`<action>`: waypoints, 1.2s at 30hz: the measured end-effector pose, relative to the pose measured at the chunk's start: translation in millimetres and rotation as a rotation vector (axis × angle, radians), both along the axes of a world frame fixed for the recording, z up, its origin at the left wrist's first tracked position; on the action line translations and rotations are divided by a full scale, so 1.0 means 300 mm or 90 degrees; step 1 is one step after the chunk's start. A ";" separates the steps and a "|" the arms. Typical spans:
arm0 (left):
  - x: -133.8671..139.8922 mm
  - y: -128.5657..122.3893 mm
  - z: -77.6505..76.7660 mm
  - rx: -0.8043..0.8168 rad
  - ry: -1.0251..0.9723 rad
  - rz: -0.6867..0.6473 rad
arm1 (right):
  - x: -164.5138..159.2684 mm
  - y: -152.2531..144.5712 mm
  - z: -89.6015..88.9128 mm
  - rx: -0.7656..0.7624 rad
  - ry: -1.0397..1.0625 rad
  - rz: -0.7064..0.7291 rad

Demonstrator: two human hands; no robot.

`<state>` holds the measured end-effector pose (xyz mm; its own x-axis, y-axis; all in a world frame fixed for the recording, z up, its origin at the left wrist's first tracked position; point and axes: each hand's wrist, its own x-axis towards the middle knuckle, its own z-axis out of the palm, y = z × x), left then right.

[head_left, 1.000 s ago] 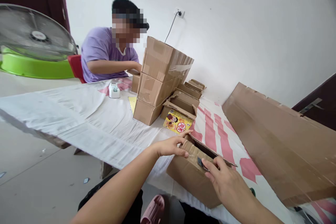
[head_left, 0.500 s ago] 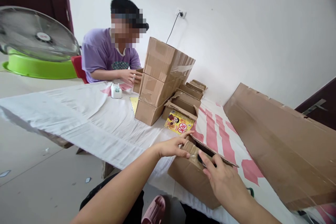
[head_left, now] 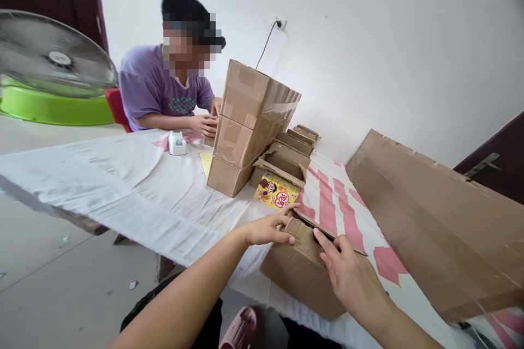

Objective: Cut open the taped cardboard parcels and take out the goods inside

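A brown cardboard box (head_left: 301,278) stands at the near table edge in front of me, its top flap partly raised along the far side. My left hand (head_left: 268,229) grips the box's left upper corner, thumb on the top and fingers over the far edge. Over the box's right part, my right hand (head_left: 344,264) is closed with the index finger stretched along the flap opening. Something small and black shows under that fingertip; its kind is mostly hidden. Just beyond the box lies a yellow printed packet (head_left: 276,191), against an open carton (head_left: 284,163).
Stacked closed cartons (head_left: 237,131) rise mid-table, with more open cartons (head_left: 301,142) behind. A large cardboard box (head_left: 434,223) occupies the right side. A white tape dispenser (head_left: 177,143) sits at the left, near a seated person (head_left: 164,92) handling a carton. A fan (head_left: 57,57) stands beyond.
My right hand has shifted slightly along the box top, and the black object is now more hidden at the flap opening. The person opposite has brought both hands to their carton.
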<state>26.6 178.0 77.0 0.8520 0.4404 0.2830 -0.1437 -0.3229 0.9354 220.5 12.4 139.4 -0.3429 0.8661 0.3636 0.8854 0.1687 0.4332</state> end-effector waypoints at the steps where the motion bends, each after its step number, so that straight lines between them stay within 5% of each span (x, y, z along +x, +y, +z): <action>1: 0.001 0.001 -0.002 0.002 0.001 0.001 | 0.001 -0.003 0.001 0.000 0.011 0.003; 14: -0.024 -0.017 0.034 0.021 0.037 -0.004 | 0.106 -0.062 0.054 -0.054 0.290 -0.024; 19: -0.027 -0.017 0.033 0.040 0.050 0.005 | 0.269 -0.165 0.049 -0.042 0.327 -0.141; 23: -0.016 -0.012 0.029 0.047 0.077 0.025 | 0.473 -0.342 -0.012 -0.201 0.418 -0.280; 27: -0.004 -0.016 0.043 0.064 0.116 0.041 | 0.613 -0.524 -0.134 -0.359 0.527 -0.401; 31: -0.008 -0.032 0.056 0.094 0.137 0.050 | 0.634 -0.602 -0.240 -0.393 0.581 -0.421; 36: -0.015 -0.033 0.049 0.117 0.160 0.061 | 0.594 -0.608 -0.270 -0.421 0.628 -0.385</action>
<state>22.0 168.2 91.7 0.8628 0.4825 0.1511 0.1234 -0.4907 0.8625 398.7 -169.9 58.4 0.3182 0.8962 -0.3093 0.7887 -0.4313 -0.4382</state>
